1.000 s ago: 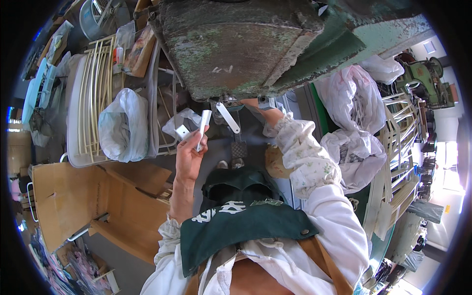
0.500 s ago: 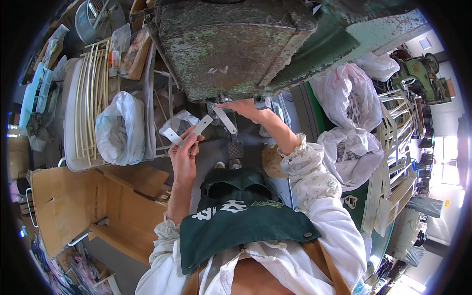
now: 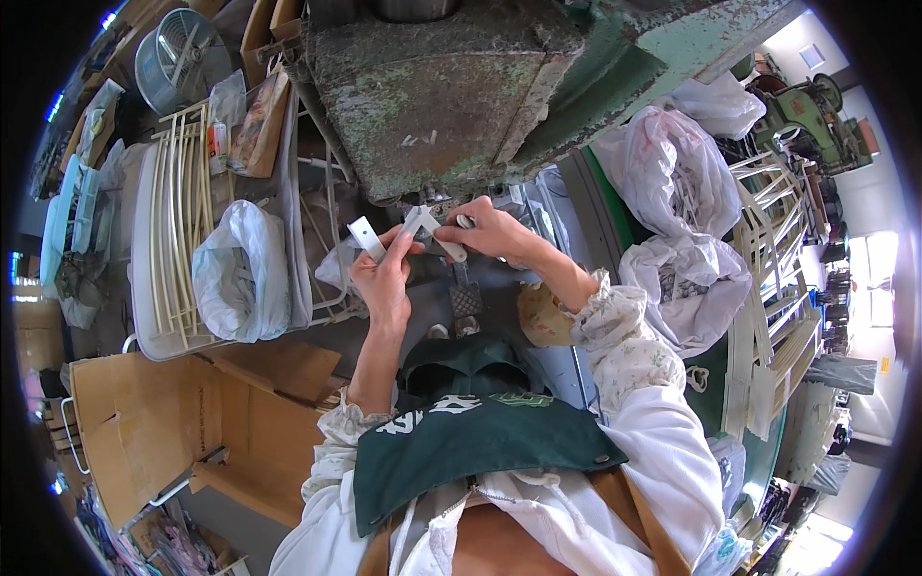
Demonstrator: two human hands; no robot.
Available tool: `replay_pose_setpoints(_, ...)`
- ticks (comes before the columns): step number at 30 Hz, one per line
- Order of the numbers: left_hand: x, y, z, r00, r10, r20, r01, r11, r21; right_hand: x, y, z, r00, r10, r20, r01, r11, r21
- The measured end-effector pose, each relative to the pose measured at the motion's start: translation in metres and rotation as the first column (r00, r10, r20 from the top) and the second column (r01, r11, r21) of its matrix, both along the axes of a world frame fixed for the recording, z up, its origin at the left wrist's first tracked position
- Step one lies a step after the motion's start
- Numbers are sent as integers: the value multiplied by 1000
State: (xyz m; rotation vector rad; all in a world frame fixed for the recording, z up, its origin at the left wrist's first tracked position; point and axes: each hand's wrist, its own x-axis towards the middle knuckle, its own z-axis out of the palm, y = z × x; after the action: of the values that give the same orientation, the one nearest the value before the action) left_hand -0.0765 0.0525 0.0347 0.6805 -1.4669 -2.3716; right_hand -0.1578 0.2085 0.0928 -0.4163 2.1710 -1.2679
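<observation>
My left hand (image 3: 382, 286) is closed on a bent, pale metal bracket; one flat end of the bracket (image 3: 366, 238) with a hole sticks out past the thumb side. Fingers of my right hand (image 3: 490, 233) are curled around a flat, pale strip with a rounded end (image 3: 453, 252). Both hands are close together just under the front of a worn green machine (image 3: 432, 115). The far ends of the two pieces meet or overlap between my fingertips, and I cannot tell whether they touch. A small shiny part also shows at my right fingers, too small to name.
On the left are a white bag (image 3: 242, 274), long pale strips (image 3: 180, 221) on a rack, and an open cardboard box (image 3: 144, 422). White bags (image 3: 677, 173) and stacked pale strips (image 3: 759, 355) stand on the right. A foot pedal (image 3: 467, 300) sits below my hands.
My left hand has moved right and slightly up, bringing the bracket to the strip. My right hand has drawn back from under the machine, its fingers now more curled.
</observation>
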Motion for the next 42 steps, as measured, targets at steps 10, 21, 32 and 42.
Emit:
replay_pose_setpoints(10, -5, -6, 4, 994, -90, 60, 92, 995, -34, 6, 16, -25, 995, 85, 54, -76, 985, -155)
replay_pose_setpoints(21, -6, -13, 10, 996, -83, 11, 83, 996, 21, 10, 13, -4, 993, 7, 117, 10, 990, -143)
replay_pose_setpoints(32, 32, -36, -1, 980, -190, -65, 199, 966, 163, 11, 120, -15, 690, -711, 136, 693, 594, -408)
replay_pose_setpoints(42, 28, 7, -7, 972, -223, 70, 193, 934, 299, 6, 120, -25, 886, -331, 324, 457, 742, -491)
